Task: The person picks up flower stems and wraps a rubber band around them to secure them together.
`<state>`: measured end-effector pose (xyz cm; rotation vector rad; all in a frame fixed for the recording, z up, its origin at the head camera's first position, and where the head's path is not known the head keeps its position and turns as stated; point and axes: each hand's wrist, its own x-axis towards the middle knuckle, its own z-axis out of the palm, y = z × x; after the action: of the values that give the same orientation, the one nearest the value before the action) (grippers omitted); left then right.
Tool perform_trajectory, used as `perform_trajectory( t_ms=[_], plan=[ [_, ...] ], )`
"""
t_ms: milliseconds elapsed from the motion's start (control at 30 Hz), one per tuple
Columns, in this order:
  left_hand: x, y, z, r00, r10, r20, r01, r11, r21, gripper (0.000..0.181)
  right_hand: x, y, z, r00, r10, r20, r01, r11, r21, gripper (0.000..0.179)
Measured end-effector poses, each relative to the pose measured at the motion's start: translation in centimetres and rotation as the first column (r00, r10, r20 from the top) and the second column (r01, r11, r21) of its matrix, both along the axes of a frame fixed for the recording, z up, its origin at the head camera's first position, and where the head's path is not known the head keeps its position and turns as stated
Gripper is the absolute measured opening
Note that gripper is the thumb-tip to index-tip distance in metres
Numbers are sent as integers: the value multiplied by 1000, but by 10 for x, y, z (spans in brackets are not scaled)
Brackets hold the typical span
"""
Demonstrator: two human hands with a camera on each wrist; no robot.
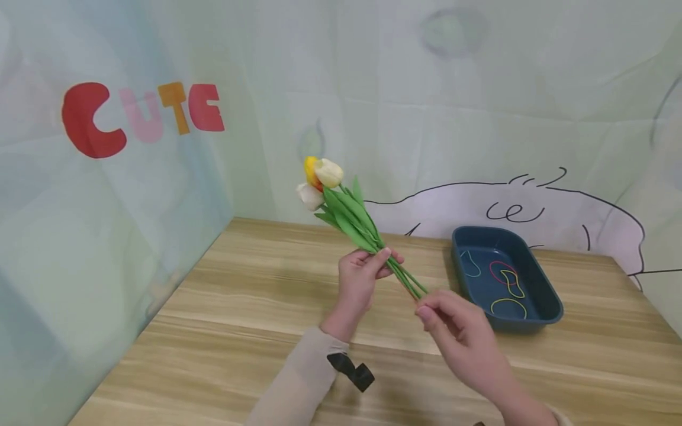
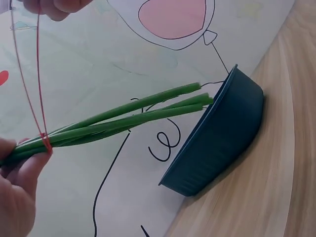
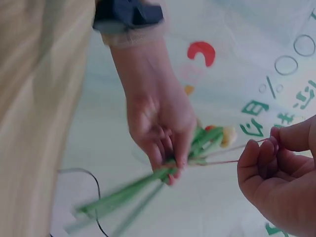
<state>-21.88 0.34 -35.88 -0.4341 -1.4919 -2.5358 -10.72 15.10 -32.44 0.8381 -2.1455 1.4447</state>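
Observation:
A bunch of tulips (image 1: 346, 207), with white, cream and yellow-orange heads and long green leaves, slants above the table in the head view. My left hand (image 1: 362, 275) grips the stems just below the leaves, thumb on top. Around the stems beside those fingers runs a red rubber band (image 2: 41, 94), pulled into a long taut loop. The far end of that loop is pinched between the thumb and curled fingers of my right hand (image 3: 281, 173). In the left wrist view the cut stem ends (image 2: 197, 96) stick out free past the band.
A dark blue plastic bin (image 1: 551, 313) stands on the wood-grain table (image 1: 224, 284) at the right, with several coloured rubber bands (image 1: 508, 307) inside. Behind the table hangs a printed cloth (image 1: 341, 71) with cartoon lines and "CUTE" lettering. A black strap (image 1: 351, 370) sits on my left wrist.

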Motion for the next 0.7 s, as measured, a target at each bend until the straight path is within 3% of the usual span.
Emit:
perform_trajectory(
  t_ms=[200, 300, 500, 600, 700],
  plan=[
    [2, -1, -2, 992, -118, -48, 110, 983, -146, 19, -7, 28, 17, 995, -50, -82, 52, 998, 28, 22],
    [2, 0, -3, 986, -161, -48, 151, 974, -169, 20, -14, 43, 21, 987, -86, -132, 90, 996, 24, 20],
    [4, -2, 2, 963, -268, -9, 264, 955, -137, 16, -31, 70, 20, 977, -160, -139, 159, 987, -16, 19],
    [6, -4, 6, 937, -349, 21, 349, 935, -64, 10, -42, 80, 13, 975, -211, -67, 211, 977, -5, 17],
    [8, -6, 10, 904, -424, 48, 423, 906, 28, 19, -51, 86, 1, 969, -247, 17, 246, 969, 34, 11]
  ],
)
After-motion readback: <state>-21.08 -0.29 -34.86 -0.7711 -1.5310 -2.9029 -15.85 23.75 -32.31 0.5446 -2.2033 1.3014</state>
